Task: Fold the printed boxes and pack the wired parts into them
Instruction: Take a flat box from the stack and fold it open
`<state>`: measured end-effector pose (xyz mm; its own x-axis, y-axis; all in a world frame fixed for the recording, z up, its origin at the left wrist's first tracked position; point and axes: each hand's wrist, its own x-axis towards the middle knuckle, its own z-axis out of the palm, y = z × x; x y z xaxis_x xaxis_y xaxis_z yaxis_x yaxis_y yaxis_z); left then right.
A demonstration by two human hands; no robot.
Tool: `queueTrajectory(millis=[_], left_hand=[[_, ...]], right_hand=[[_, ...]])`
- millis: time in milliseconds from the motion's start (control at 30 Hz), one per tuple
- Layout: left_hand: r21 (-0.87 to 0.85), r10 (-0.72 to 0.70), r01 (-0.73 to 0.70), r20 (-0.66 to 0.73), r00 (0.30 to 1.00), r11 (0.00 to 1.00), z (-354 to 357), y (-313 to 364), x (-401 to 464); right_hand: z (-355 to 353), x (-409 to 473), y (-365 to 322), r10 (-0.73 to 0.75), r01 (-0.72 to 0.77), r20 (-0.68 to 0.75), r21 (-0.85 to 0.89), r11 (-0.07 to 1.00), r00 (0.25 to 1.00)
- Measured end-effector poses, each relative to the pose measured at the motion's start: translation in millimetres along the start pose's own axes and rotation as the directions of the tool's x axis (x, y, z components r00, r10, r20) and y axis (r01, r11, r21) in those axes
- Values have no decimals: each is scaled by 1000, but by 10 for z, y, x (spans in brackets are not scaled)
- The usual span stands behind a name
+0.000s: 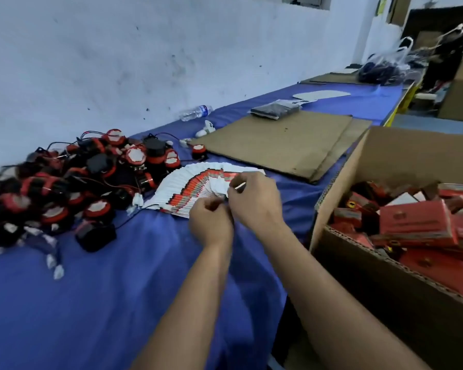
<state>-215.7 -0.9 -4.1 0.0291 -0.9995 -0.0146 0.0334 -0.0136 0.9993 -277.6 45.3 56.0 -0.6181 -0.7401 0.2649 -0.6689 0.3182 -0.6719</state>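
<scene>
Forearms: both reach from the bottom edge up and forward over the blue cloth, converging at the near end of the fan.
Left hand: fingers curled in, knuckles up, pinching the near edge of the fan of flat boxes.
Right hand: just beside the left hand, almost touching it, fingers curled over the fan's right end; a thin white edge shows by its thumb, and it seems to pinch one flat box there, though blur hides the exact grip.
Flat boxes: white with red print, spread in an arc on the tabletop, lying beneath and just beyond both hands.
Wired parts: a heap of black and red round pieces with thin wires, left of the fan, its nearest pieces touching the fan's left edge.
Carton: open, brown, at the tabletop's right edge, near the right forearm, holding folded red boxes in a loose jumble.
Cardboard sheets: flat on the cloth beyond the fan, between it and a dark packet.
Bottle: lies on its side by the wall, well apart from the hands.
Open room: bare blue cloth spreads left of the forearms, in front of the heap.
</scene>
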Motion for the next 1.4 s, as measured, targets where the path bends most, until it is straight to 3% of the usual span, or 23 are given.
queueTrajectory(millis=[67, 167, 267, 367, 533, 633, 700, 800, 833, 933, 1000, 1100, 1233, 1300, 1400], left_hand=[[86, 8, -1, -86, 996, 996, -83, -74, 174], [104, 21, -11, -97, 995, 995, -76, -128, 369], [126, 18, -7, -91, 996, 992, -22, -127, 494], [115, -15, 26, -98, 995, 993, 14, -116, 591], [34, -79, 86, -152, 985, 996, -93, -54, 675], [-78, -181, 172, -133, 974, 982, -245, 56, 705], [-214, -255, 247, -9, 967, 945, -395, 151, 749], [-369, -197, 218, 94, 976, 904, -819, 272, 770], [-389, -168, 188, 85, 982, 902, -1025, 291, 767], [-388, -149, 131, -15, 989, 912, -1768, 246, 716], [-317, -155, 116, -99, 983, 941, -2344, 177, 623], [-167, -116, 90, -149, 982, 982, -3108, 72, 421], [28, -83, 91, -210, 974, 995, -3871, -27, 161], [29, -113, 122, -221, 969, 992, -4092, -69, 103], [52, -72, 83, -191, 979, 995, -4197, -83, 129]], right_hand=[[399, 274, 137, 78, -77, 3, -112, 991, 997], [732, 696, 325, 133, -129, 0, -251, 959, 991], [944, 962, 478, 141, -68, 201, -330, 941, 969], [1082, 988, 528, 29, 69, 256, -364, 929, 966], [1059, 786, 322, -205, 294, 305, -281, 914, 930], [956, 516, 128, -330, 364, 155, -335, 869, 931], [882, 301, -73, -417, 409, 17, -237, 881, 909], [915, -29, -448, -688, 677, 76, 131, 724, 721], [956, -124, -571, -741, 702, 125, 250, 667, 659], [1110, -348, -889, -790, 656, 190, 464, 595, 583], [1342, -502, -1078, -829, 714, 159, 437, 547, 537], [1746, -794, -1341, -869, 811, 330, 344, 473, 367], [2204, -1244, -1653, -870, 797, 447, 438, 415, 207], [2339, -1378, -1711, -879, 769, 444, 495, 404, 176], [2418, -1424, -1677, -877, 759, 437, 497, 421, 200]])
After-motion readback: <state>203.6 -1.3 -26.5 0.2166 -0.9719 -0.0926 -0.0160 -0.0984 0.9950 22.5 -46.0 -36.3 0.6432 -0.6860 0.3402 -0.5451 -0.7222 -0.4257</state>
